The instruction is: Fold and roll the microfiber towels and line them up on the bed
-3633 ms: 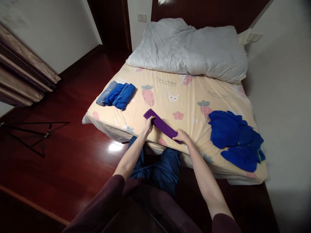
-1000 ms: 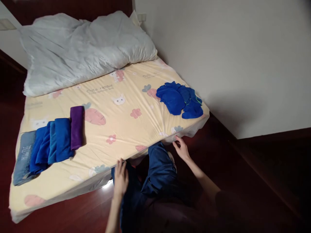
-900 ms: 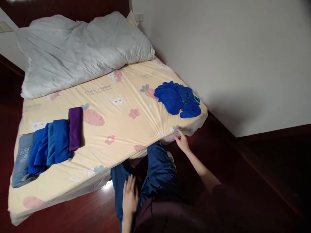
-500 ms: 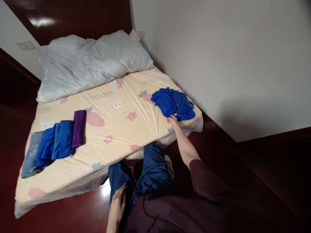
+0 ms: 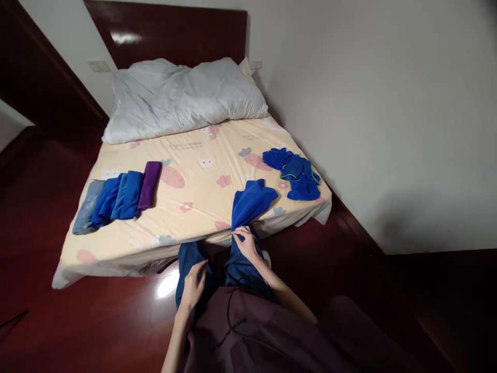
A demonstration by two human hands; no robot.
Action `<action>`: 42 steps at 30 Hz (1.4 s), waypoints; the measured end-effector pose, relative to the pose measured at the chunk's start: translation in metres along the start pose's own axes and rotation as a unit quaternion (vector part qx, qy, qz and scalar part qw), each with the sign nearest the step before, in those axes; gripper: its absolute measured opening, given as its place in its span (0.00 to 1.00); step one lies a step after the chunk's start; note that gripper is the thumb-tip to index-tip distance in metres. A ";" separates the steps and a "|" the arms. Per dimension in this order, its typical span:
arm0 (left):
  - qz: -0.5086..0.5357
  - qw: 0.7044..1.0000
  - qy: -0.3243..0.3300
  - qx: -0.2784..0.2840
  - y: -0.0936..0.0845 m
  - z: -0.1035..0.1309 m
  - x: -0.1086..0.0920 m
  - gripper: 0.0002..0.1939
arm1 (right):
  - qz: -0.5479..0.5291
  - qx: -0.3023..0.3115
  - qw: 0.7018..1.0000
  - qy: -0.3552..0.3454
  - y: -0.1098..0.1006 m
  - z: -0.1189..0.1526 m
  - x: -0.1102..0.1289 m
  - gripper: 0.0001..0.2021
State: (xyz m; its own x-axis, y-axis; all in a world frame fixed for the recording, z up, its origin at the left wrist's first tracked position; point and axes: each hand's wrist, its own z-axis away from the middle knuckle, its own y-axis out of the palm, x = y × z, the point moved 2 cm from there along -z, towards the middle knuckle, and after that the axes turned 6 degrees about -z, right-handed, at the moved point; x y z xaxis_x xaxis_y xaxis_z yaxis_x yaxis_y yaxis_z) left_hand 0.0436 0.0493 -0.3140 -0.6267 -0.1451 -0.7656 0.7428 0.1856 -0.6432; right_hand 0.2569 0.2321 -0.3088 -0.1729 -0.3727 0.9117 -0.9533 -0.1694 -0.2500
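Observation:
My right hand (image 5: 246,242) pinches one corner of a blue towel (image 5: 252,202) at the bed's front edge. The rest of that towel lies loose and wrinkled on the patterned sheet (image 5: 205,181). My left hand (image 5: 194,284) is over my left thigh, its fingers loosely bent and apart, with nothing in them. Further right on the bed is a crumpled pile of blue towels (image 5: 305,184), some with green edging. On the left side several folded pieces lie in a row: a purple towel (image 5: 149,185), blue ones (image 5: 131,194) and a grey-blue one (image 5: 88,207).
A large pale grey quilt or pillow (image 5: 186,98) lies across the head of the bed, before a dark wooden headboard (image 5: 174,31). A white wall (image 5: 368,114) stands close along the right side. The floor (image 5: 116,321) is dark red and glossy.
My right hand has taken a blue towel from the pile and drawn it left and toward me. My left hand has stayed by my thigh. The view has shifted.

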 end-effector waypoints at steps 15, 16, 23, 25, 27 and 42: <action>0.012 0.997 0.075 -0.002 0.055 -0.088 -0.070 0.18 | -0.024 0.051 0.998 -0.006 0.011 0.037 0.034 0.12; 0.031 0.997 0.062 -0.019 0.055 -0.094 -0.073 0.16 | -0.022 0.040 0.999 -0.002 0.006 0.030 0.030 0.11; 0.267 0.958 -0.044 -0.094 0.033 -0.158 -0.090 0.16 | 0.154 0.007 0.976 0.156 -0.030 -0.067 -0.034 0.21; 0.322 0.938 -0.062 -0.110 0.023 -0.174 -0.093 0.17 | 0.226 0.038 0.948 0.221 -0.039 -0.093 -0.049 0.23; 0.352 0.926 -0.067 -0.118 0.015 -0.183 -0.095 0.16 | 0.275 0.077 0.925 0.250 -0.044 -0.111 -0.055 0.26; 0.495 0.800 -0.124 -0.316 -0.089 -0.155 -0.054 0.16 | 0.306 0.054 0.937 0.160 -0.113 -0.145 -0.074 0.24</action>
State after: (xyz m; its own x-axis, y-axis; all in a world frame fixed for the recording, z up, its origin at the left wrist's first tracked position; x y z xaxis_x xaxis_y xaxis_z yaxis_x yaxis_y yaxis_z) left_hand -0.0254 0.1908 -0.2144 0.3188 0.2025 -0.9259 0.5293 0.7724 0.3512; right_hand 0.3417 0.4109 -0.3008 -0.7601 -0.1413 0.6343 -0.6244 -0.1112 -0.7731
